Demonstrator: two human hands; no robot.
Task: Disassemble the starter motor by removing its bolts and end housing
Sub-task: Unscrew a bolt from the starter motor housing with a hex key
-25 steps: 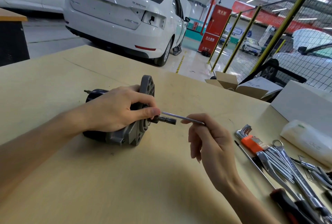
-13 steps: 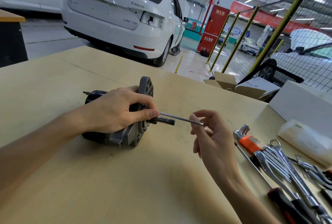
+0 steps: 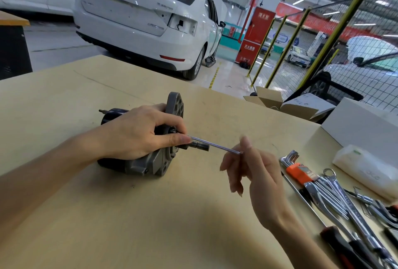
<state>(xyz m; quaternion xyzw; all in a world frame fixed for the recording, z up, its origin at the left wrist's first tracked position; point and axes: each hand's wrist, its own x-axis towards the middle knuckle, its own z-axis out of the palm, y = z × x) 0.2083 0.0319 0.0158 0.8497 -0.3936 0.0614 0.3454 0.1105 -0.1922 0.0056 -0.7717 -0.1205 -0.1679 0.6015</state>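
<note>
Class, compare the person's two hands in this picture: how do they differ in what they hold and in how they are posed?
The left hand wraps over the starter motor, pinning it on the table; the right hand is lifted off the table, clear of the motor. The left hand's fingers curl around the grey housing; the right hand's fingertips only pinch the end of the long thin bolt. Both are bare.

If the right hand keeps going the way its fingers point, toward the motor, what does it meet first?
Most likely the long bolt: the right hand is already at its free end. Further along that line sit the left hand and the starter motor. Depth is unclear.
</note>
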